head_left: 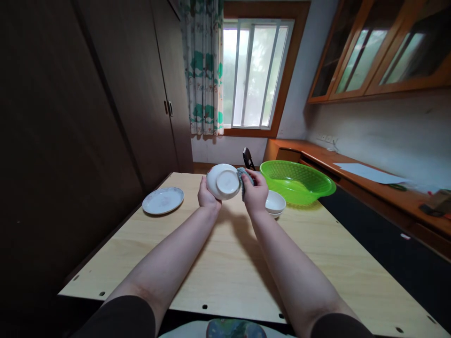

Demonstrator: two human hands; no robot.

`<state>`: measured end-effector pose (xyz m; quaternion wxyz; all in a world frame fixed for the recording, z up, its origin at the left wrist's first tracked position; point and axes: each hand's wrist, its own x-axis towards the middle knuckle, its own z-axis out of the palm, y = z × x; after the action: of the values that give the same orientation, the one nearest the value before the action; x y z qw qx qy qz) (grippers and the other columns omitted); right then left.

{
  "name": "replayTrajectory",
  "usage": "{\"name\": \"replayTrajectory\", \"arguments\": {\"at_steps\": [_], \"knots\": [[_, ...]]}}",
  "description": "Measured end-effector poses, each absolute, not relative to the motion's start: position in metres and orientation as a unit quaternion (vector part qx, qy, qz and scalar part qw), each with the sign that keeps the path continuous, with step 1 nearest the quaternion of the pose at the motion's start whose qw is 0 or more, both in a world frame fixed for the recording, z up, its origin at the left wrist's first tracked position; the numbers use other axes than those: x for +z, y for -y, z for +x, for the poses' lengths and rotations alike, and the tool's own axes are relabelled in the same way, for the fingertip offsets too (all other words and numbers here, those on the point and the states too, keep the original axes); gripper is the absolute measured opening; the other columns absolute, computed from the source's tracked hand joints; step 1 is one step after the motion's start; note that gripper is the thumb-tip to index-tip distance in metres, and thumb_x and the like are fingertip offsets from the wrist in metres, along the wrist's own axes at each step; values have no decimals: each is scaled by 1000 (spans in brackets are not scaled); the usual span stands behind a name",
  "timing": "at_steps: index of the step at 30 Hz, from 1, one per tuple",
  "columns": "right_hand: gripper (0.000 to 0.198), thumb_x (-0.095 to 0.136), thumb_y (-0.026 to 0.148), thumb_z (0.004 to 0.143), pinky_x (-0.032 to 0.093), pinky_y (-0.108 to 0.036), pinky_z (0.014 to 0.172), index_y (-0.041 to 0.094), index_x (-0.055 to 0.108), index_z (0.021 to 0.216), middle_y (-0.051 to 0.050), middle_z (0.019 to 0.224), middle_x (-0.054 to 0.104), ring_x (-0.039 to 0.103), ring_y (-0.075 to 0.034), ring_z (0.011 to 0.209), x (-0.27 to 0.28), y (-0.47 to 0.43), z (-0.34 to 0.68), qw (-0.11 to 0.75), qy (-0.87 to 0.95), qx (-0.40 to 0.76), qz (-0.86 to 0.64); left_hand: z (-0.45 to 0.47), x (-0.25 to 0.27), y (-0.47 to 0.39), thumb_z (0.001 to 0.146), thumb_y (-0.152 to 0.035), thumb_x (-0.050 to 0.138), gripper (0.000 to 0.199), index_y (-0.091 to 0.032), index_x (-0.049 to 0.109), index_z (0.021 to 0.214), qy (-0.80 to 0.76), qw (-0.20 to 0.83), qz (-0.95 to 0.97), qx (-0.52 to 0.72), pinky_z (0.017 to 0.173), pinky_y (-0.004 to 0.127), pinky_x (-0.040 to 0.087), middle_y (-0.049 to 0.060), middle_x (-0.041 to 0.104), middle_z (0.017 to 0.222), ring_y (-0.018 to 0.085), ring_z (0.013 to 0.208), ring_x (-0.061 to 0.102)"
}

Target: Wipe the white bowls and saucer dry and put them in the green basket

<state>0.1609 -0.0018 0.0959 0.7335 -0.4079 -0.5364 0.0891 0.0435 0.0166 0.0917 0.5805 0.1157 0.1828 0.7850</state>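
Held above the wooden table is a white bowl [218, 180], tilted so its round foot ring faces me. My left hand [208, 196] grips its left and lower side, fingers partly hidden behind it. A folded grey-blue cloth [243, 180] is pinched in my right hand [256, 190], close against the bowl's right rim; whether it touches cannot be made out. Behind my right hand stand white bowls [276, 202], stacked and partly covered by the hand. To the left, a white oval plate [163, 200] with a faint pattern lies on the table.
A large bright green plastic basin [298, 180] sits at the table's far right. The pale wooden table [218, 263] has holes along its near edge. A dark chair back [248, 158] shows beyond it. Dark wardrobe doors [116, 94] flank the left; a brown desk [352, 169] runs along the right.
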Motion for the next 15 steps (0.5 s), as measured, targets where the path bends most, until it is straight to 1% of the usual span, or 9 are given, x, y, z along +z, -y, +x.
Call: {"name": "replayTrajectory", "arguments": {"at_steps": [3,6,9,11,15], "knots": [[22,61,38,80,47,-35,81,22,69,91,-6,86,63,58,-20,85,99,11,156,659,630,5,-410,46,89,-18,82,-41,54,35,-13,67,99,-191,569,129,790,79,34,52,8,70,93,21,85,66],[21,57,34,82,47,-37,81,22,69,95,-8,87,61,57,-21,85,96,12,151,618,658,-45,-428,49,84,-18,80,-42,55,37,-13,66,102,-206,562,136,789,76,34,52,8,70,92,22,84,67],[25,52,28,84,47,-37,83,20,67,103,-10,94,61,57,-22,90,95,11,150,601,682,-52,-414,51,79,-17,79,-42,58,37,-13,66,99,-241,540,140,794,72,32,53,8,70,87,21,81,67],[26,51,23,84,47,-37,85,18,66,105,-10,97,62,57,-21,93,96,11,149,584,709,-46,-393,53,76,-17,78,-42,59,36,-12,66,97,-262,536,130,792,70,31,53,8,69,84,20,77,67],[24,52,16,80,47,-35,85,20,68,96,-7,95,64,58,-19,92,98,16,146,548,766,-23,-336,53,75,-20,79,-39,57,33,-11,65,97,-240,566,97,783,71,31,53,8,69,87,19,75,66]]}}
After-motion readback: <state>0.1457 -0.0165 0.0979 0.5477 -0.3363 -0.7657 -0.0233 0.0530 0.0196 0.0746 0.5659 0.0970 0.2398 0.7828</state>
